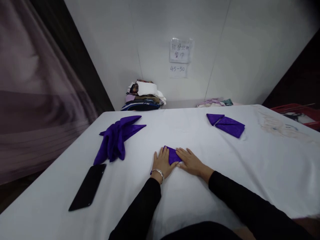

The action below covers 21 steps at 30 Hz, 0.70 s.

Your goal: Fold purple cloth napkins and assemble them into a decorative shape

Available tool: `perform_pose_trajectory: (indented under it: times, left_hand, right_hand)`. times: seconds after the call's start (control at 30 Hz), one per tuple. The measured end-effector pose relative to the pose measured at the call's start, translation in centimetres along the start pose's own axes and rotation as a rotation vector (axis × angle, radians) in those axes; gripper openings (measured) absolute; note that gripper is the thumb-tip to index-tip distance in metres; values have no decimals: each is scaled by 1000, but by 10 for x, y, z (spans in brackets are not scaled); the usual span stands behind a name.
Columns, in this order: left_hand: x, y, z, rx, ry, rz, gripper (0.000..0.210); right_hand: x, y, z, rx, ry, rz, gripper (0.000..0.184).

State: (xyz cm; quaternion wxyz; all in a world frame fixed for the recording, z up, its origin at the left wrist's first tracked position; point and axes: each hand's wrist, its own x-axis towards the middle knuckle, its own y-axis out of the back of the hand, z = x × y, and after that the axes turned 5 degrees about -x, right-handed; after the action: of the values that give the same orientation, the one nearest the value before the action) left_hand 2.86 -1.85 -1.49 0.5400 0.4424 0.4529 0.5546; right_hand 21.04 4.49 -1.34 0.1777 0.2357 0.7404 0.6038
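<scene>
A folded purple cloth napkin (pixel 173 155) lies on the white table in front of me, partly hidden under my hands. My left hand (pixel 163 162) rests flat over its left part, fingers stretched forward, a silver bracelet at the wrist. On its right edge lie the fingertips of my right hand (pixel 189 161), which is also flat with fingers extended. Farther right sits another folded purple napkin (pixel 229 126) with a pointed end. To the left is a loose, crumpled heap of purple cloth (pixel 114 137).
A black phone-like slab (pixel 88 187) lies at the left of the white-covered table (pixel 160 126). Behind the table stand piles of folded clothes (pixel 143 96). Papers with handwriting (pixel 179 55) hang on the wall. A red basket (pixel 297 111) is at the right edge.
</scene>
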Motion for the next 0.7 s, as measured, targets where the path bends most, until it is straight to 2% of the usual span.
perform_pose_trajectory:
  times: [0.2,0.3,0.37,0.43,0.57,0.7]
  left_hand:
    - [-2,3,2,-40,7,-14,84]
    - [-2,4,2,-43,1,-15,83]
    - [-2,4,2,-55,-3,-9,83]
    - [-2,3,1,-59,-9,-9,81]
    - [-1,0,-2,-29,-25,-52,71]
    - [0,-4,-4,-41,-37,-57,70]
  right_hand:
    - [-36,4,28,-69,-74,-34,69]
    - [-41,13,28,-122,-142,-9,70]
    - [-32,20,16,-138,-148,43,73]
    - [-13,23,-4,-117,-79,78,73]
    - [29,17,-41,2,88,21,72]
    - [44,4,-42,89,103,-26,70]
